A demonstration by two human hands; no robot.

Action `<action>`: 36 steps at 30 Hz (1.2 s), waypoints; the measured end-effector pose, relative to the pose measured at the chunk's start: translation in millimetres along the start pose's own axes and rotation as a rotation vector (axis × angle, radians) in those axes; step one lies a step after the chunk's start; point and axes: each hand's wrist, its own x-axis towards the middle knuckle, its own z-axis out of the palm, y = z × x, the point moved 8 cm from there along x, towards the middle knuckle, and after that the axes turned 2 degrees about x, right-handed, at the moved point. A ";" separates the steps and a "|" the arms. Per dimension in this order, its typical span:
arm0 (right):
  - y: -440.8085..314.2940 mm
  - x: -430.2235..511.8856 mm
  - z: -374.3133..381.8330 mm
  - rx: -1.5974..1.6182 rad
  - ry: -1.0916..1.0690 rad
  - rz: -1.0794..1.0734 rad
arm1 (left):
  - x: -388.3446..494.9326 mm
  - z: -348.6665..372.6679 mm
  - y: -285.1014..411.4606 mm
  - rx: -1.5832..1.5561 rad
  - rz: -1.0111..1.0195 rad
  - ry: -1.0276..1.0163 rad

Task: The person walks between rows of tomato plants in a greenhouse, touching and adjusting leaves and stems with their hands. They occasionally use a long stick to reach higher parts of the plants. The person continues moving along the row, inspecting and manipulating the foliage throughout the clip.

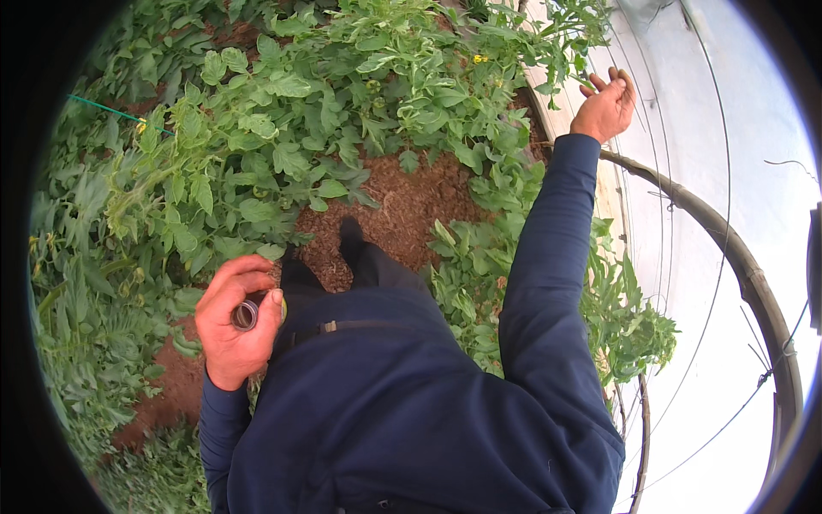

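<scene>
My left hand (234, 321) is wrapped around a small open container (244, 315), its round mouth facing up toward me. A strip of yellow-green shows on its side beside my thumb; fingers hide most of its body. At the upper right my right arm reaches out, and the right hand (607, 106) is beside the leafy top of a tomato plant (568, 48). Its fingers are bent, with leaf tips right by them; whether they pinch a leaf is unclear. Dense tomato plants (282, 128) with yellow flowers and a few small green fruits (376, 93) grow before me.
Brown soil (411, 205) lies around my feet, between the plants. Along the right runs plastic sheeting (693, 160) with a curved wooden pole (713, 212) and several wires. A pale board (555, 109) edges the bed. A green string (119, 114) crosses the leaves at left.
</scene>
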 end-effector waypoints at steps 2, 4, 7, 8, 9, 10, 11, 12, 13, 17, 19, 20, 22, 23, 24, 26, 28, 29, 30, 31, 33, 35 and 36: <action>-4.8 -7.5 -6.1 -0.015 0.020 -0.008 | -0.7 -1.4 0.1 0.012 0.029 0.027; -11.0 -17.5 -9.2 -0.023 0.006 -0.006 | -1.7 -1.3 -0.2 0.014 0.041 0.030; -25.6 -36.6 -10.9 -0.046 0.001 0.012 | -3.5 -4.9 -1.9 0.016 0.050 0.041; -33.7 -45.8 -16.0 -0.049 0.018 0.015 | -4.3 -6.6 -1.9 0.013 0.057 0.054; -43.8 -56.1 -20.0 -0.046 0.024 -0.004 | -5.0 -8.1 -2.7 0.008 0.066 0.067; -53.2 -67.2 -26.3 -0.075 0.064 -0.003 | -5.6 -9.7 -2.9 0.006 0.076 0.072; -64.6 -80.1 -31.3 -0.095 0.091 -0.031 | -6.6 -11.3 -4.9 0.000 0.064 0.071; -76.0 -95.6 -34.6 -0.102 0.107 -0.069 | -7.8 -12.7 -6.6 -0.006 0.051 0.071; -83.3 -111.6 -33.9 -0.071 0.109 -0.069 | -9.0 -14.5 -7.9 -0.012 0.039 0.073; -90.7 -150.7 23.4 0.126 -0.155 0.004 | -11.4 -18.0 -6.3 -0.002 0.064 0.075; -93.7 -156.1 61.7 0.194 -0.235 -0.014 | -13.4 -17.4 -3.8 -0.011 0.057 0.066; -92.6 -157.1 79.7 0.208 -0.255 -0.001 | -14.4 -18.0 -1.2 0.003 0.073 0.068; -90.1 -159.8 111.6 0.221 -0.297 0.005 | -17.5 -18.8 1.7 -0.004 0.072 0.079; -92.0 -162.2 125.2 0.237 -0.333 -0.043 | -19.3 -19.3 1.9 -0.010 0.062 0.083; -89.6 -165.2 135.4 0.209 -0.346 -0.053 | -21.2 -20.1 2.4 -0.007 0.065 0.090; -84.0 -171.1 153.4 0.050 -0.421 -0.082 | -26.6 -22.6 2.3 -0.006 0.069 0.107; -78.0 -173.2 157.9 -0.015 -0.425 -0.069 | -33.0 -25.3 -1.0 -0.005 0.053 0.126; -75.5 -172.5 156.1 0.021 -0.392 -0.042 | -36.6 -26.7 -3.4 -0.005 0.041 0.135; -71.2 -171.2 154.6 0.051 -0.360 0.013 | -39.8 -27.8 -6.7 -0.010 0.020 0.143; -74.8 -169.5 152.2 0.073 -0.324 -0.022 | -42.4 -29.4 -7.1 0.010 0.036 0.159; -84.7 -165.6 156.7 0.070 -0.327 -0.128 | -46.3 -31.2 -9.3 0.038 0.058 0.183; -80.8 -163.1 170.0 0.021 -0.413 -0.064 | -50.4 -31.9 -9.8 0.045 0.058 0.188; -78.0 -163.1 175.7 0.016 -0.464 -0.023 | -51.6 -32.8 -10.0 0.049 0.058 0.191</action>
